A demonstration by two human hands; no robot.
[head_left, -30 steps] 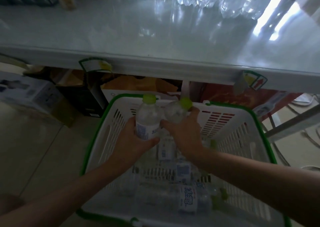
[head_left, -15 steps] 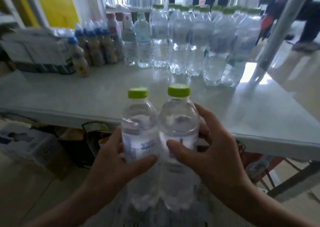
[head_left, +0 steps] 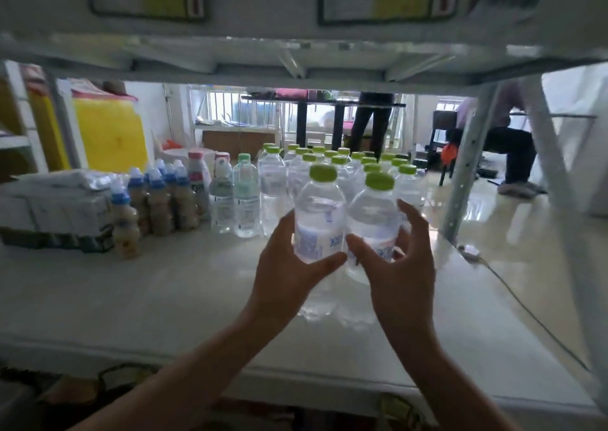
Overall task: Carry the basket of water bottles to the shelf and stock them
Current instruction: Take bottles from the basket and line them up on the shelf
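Holding two green-capped water bottles upright over the white shelf (head_left: 148, 285).

Left hand (head_left: 286, 266) wraps the left bottle (head_left: 320, 220), thumb across its label; right hand (head_left: 399, 266) curls round the right bottle (head_left: 373, 223). Bottles touch side by side, just in front of the stocked bottle group (head_left: 329, 167).

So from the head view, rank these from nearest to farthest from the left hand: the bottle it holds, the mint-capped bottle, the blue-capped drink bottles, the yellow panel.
1. Left bottle: in the left hand, fingers round it.
2. Mint-capped bottle: left, further back.
3. Blue-capped drink bottles: further left.
4. Yellow panel: far left, behind the shelf.
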